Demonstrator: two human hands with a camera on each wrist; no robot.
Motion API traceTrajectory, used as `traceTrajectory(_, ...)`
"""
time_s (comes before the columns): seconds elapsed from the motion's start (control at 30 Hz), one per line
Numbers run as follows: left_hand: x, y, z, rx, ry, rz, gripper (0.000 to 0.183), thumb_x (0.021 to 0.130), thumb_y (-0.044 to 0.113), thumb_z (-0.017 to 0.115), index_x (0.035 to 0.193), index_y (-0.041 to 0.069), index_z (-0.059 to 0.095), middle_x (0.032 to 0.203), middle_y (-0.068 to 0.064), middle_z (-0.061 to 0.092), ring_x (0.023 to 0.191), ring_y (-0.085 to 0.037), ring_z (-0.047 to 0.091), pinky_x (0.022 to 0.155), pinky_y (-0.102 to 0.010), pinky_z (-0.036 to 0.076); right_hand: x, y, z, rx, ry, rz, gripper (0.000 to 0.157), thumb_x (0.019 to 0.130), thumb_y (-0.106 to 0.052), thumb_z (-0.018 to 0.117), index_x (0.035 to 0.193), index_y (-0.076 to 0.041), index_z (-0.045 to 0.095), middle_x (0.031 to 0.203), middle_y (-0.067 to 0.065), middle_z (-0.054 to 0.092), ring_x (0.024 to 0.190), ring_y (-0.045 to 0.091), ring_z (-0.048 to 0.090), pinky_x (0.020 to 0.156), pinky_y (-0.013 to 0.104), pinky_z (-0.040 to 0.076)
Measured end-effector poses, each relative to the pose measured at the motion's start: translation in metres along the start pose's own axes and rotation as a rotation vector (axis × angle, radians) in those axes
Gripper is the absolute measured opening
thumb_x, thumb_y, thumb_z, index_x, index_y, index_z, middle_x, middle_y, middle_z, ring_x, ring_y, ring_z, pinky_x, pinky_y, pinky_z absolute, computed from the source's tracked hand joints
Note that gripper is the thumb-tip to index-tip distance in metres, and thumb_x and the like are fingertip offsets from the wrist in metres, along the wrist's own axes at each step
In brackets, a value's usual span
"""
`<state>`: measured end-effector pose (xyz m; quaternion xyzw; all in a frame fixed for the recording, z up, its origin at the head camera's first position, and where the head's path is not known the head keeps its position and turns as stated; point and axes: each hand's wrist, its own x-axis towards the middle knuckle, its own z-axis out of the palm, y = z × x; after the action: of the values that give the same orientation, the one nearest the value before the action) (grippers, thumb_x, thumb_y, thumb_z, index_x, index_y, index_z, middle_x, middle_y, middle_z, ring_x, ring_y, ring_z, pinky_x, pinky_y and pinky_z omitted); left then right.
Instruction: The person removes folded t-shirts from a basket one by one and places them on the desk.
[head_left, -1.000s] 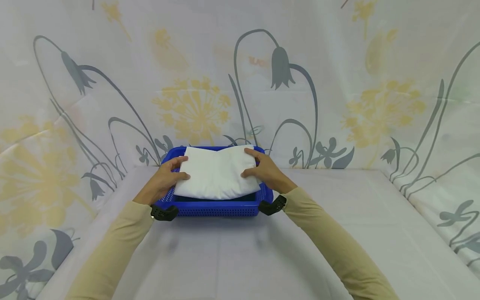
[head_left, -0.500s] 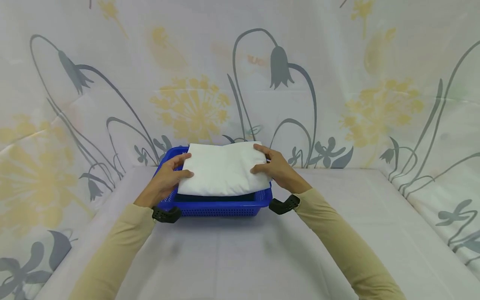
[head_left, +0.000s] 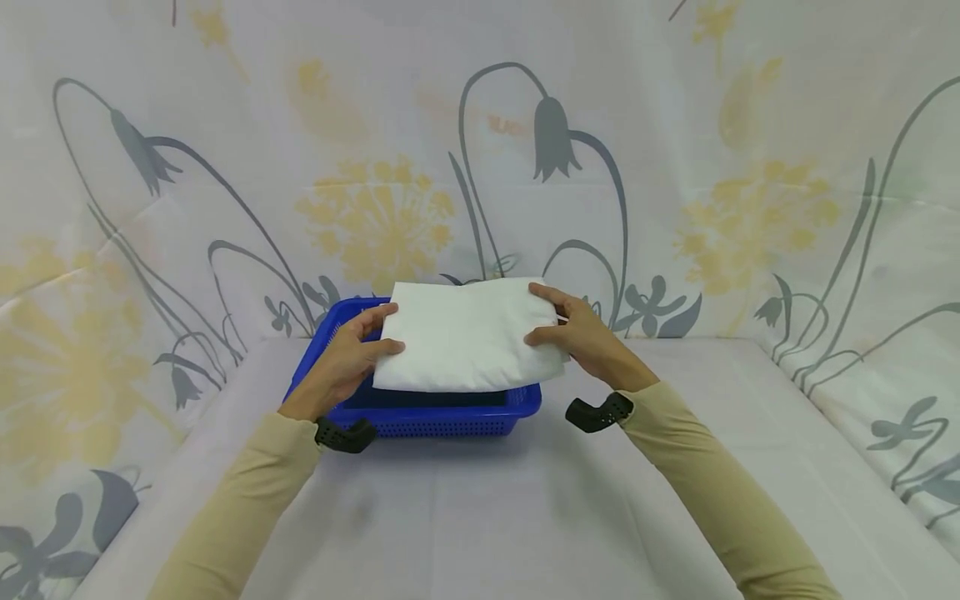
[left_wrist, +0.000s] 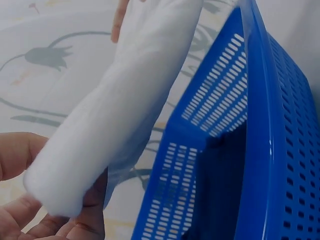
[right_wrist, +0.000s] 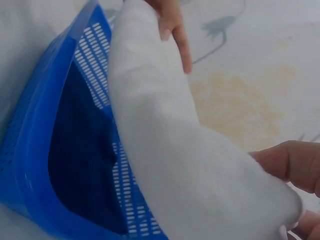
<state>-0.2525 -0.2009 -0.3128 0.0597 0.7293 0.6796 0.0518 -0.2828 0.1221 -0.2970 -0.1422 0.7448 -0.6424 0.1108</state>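
Note:
Between both hands a thick folded white cloth is held up over a blue plastic basket. My left hand pinches its left end, thumb on the near face and the other fingers partly behind. At the right end my right hand grips it the same way. In the left wrist view the folded cloth hangs apart from the basket wall. Dark navy fabric lies inside the basket, partly covered by the white cloth in the head view.
The basket stands on a table covered in white cloth, near its back edge. Behind and at both sides hangs a curtain printed with grey and yellow flowers.
Both hands have carried the white cloth up and to the right, so its right end now reaches past the basket's right rim. More of the dark fabric shows beneath.

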Motion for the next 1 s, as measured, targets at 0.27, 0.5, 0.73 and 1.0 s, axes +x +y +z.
traceTrajectory(0.27, 0.001, 0.006, 0.017, -0.026, -0.035, 0.026, 0.068, 0.092, -0.007, 0.059, 0.152, 0.008, 0.031, 0.145, -0.016, 0.032, 0.113, -0.024, 0.048, 0.076, -0.029, 0.051, -0.013, 0.0, -0.019, -0.002, -0.001, -0.004, 0.087, 0.081, 0.005, 0.069, 0.154, -0.018, 0.029, 0.146, 0.018, 0.031, 0.125, 0.032, 0.039, 0.089, 0.039, 0.046)
traceTrajectory(0.5, 0.002, 0.007, 0.036, -0.053, -0.063, 0.022, 0.067, 0.092, -0.006, 0.06, 0.151, 0.009, 0.032, 0.145, -0.015, 0.032, 0.115, -0.026, 0.047, 0.08, -0.03, 0.05, -0.027, 0.001, -0.036, -0.032, 0.018, -0.007, 0.086, 0.082, 0.003, 0.07, 0.154, -0.018, 0.028, 0.144, 0.02, 0.031, 0.125, 0.032, 0.039, 0.085, 0.033, 0.048)
traceTrajectory(0.73, 0.008, 0.007, 0.057, -0.095, -0.114, 0.044, 0.066, 0.091, -0.007, 0.06, 0.15, 0.009, 0.034, 0.142, -0.015, 0.033, 0.113, -0.026, 0.049, 0.08, -0.032, 0.05, -0.041, 0.0, -0.059, -0.038, 0.031, -0.009, 0.087, 0.082, 0.004, 0.07, 0.155, -0.018, 0.027, 0.143, 0.018, 0.031, 0.122, 0.031, 0.039, 0.083, 0.031, 0.05)
traceTrajectory(1.0, 0.016, 0.007, 0.084, -0.129, -0.134, 0.047, 0.067, 0.089, -0.01, 0.061, 0.149, 0.008, 0.036, 0.14, -0.015, 0.036, 0.114, -0.029, 0.049, 0.085, -0.04, 0.049, -0.061, -0.006, -0.082, -0.045, 0.036, -0.014, 0.087, 0.083, 0.005, 0.068, 0.155, -0.017, 0.025, 0.139, 0.019, 0.031, 0.115, 0.026, 0.043, 0.08, 0.03, 0.051)
